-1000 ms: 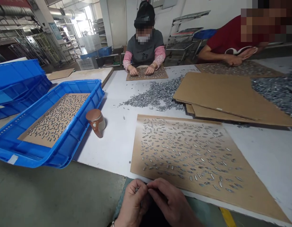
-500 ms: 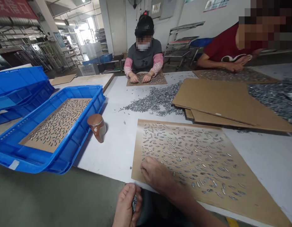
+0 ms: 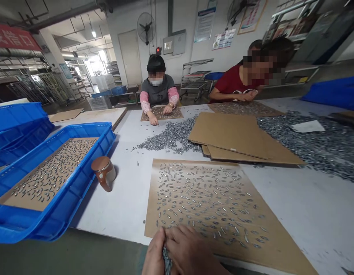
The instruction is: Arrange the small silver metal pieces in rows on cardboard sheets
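My left hand is closed around a handful of small grey metal pieces, some showing between thumb and fingers. Against it rests my right hand, fingers curled at the handful; whatever its fingertips hold is hidden. Both hands are at the near edge of a cardboard sheet, where many small pointed metal pieces lie spaced out in loose rows.
Left stands a blue tray holding another covered card, beside a brown lidded mug. Stacked cardboard and heaps of metal pieces lie beyond. Two people work across the white table, each at a cardboard sheet.
My right hand has moved off the cardboard, back to my left hand. The view has tilted up and turned right. The person opposite has reached one hand toward the heap.
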Motion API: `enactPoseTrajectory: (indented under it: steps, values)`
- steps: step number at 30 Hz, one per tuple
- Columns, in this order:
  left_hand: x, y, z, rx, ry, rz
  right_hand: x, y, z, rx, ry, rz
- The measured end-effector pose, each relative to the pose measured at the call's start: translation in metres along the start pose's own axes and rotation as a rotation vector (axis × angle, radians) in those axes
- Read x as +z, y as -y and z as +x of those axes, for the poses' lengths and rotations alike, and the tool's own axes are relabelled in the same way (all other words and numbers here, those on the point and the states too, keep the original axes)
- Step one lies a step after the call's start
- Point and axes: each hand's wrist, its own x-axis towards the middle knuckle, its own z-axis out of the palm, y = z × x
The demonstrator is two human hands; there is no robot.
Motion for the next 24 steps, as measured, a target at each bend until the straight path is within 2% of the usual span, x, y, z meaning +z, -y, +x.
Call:
enactPoseTrajectory:
  steps: [5,9,11,14,16,19,21,24]
  values:
    - [0.046,0.007,0.020,-0.058,0.103,0.105,-0.049,-0.018,0.015,0.082,0.105,0.144]
    - [0.072,-0.010,0.026,-0.182,0.092,-0.002,-0.075,-0.032,0.026,0.196,0.113,0.259]
    - [0.080,-0.020,0.028,-0.230,0.064,-0.073,-0.085,-0.052,0.035,0.287,0.104,0.384]
    - [0.086,-0.030,0.031,-0.168,0.068,-0.108,-0.096,-0.103,0.057,0.518,0.039,0.432]
    - [0.088,-0.033,0.034,-0.131,0.095,-0.114,-0.098,-0.143,0.075,0.635,-0.019,0.302]
    - [0.094,-0.038,0.040,-0.172,0.092,-0.179,-0.086,-0.190,0.101,0.693,0.012,0.176]
    - [0.101,-0.042,0.045,-0.219,0.075,-0.241,-0.073,-0.207,0.112,0.712,0.056,0.126]
    - [0.113,-0.047,0.051,-0.266,0.050,-0.310,-0.057,-0.219,0.122,0.726,0.119,0.091]
